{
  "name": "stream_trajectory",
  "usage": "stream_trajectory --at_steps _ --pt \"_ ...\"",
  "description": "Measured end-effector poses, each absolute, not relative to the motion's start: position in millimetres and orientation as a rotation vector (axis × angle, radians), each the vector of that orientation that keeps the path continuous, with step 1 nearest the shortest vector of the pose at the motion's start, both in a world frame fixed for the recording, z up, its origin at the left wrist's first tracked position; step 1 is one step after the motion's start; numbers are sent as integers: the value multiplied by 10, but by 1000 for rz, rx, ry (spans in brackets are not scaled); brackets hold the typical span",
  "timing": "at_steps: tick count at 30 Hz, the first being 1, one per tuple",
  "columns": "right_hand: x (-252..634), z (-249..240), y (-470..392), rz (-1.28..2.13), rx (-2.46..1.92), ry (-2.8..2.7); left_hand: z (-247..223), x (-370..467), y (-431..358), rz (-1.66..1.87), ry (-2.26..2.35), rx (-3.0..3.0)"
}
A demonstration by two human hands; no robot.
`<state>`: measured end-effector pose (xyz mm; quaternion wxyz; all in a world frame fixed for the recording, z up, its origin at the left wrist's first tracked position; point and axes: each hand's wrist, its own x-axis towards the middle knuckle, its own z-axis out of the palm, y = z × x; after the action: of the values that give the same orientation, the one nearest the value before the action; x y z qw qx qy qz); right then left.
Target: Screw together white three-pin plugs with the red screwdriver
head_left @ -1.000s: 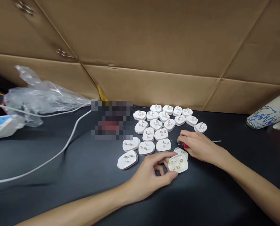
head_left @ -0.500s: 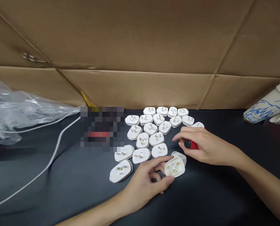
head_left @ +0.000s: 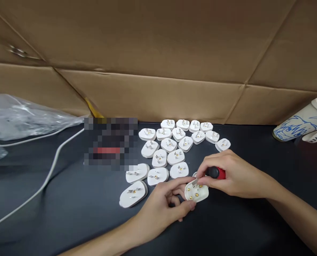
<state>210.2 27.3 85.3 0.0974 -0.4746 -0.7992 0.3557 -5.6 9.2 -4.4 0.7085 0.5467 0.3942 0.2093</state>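
My left hand (head_left: 165, 204) holds a white plug shell (head_left: 201, 196) by its edge, with thumb and fingers around its left side. The shell's open inner face is turned up and shows several brass-coloured screws. At the shell's upper edge, my right hand (head_left: 225, 174) pinches a small flat metal pin (head_left: 195, 182) between thumb and fingertips. Tucked in that same hand is a tool with a red and black handle (head_left: 217, 173); its other end is hidden. Part of another white piece shows behind the held shell. Several white plugs (head_left: 158, 176) with metal pins up lie beyond both hands.
A white cable (head_left: 54, 161) crosses the dark table (head_left: 75, 213) at left, near a clear plastic bag (head_left: 27, 115). A pixelated patch (head_left: 110, 142) hides something behind it. Brown cardboard (head_left: 158, 96) stands along the back; a patterned coffee cup (head_left: 294, 124) leans at right.
My right hand has moved down and its fingertips have come to the shell. The small metal pin now shows at the shell. My left hand still holds the shell, and the view has shifted slightly.
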Motion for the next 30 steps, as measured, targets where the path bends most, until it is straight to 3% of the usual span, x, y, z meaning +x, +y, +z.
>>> stream_trajectory --at_steps 30 --pt "1920 820 1 938 -1785 -2315 -130 -32 -41 852 820 1611"
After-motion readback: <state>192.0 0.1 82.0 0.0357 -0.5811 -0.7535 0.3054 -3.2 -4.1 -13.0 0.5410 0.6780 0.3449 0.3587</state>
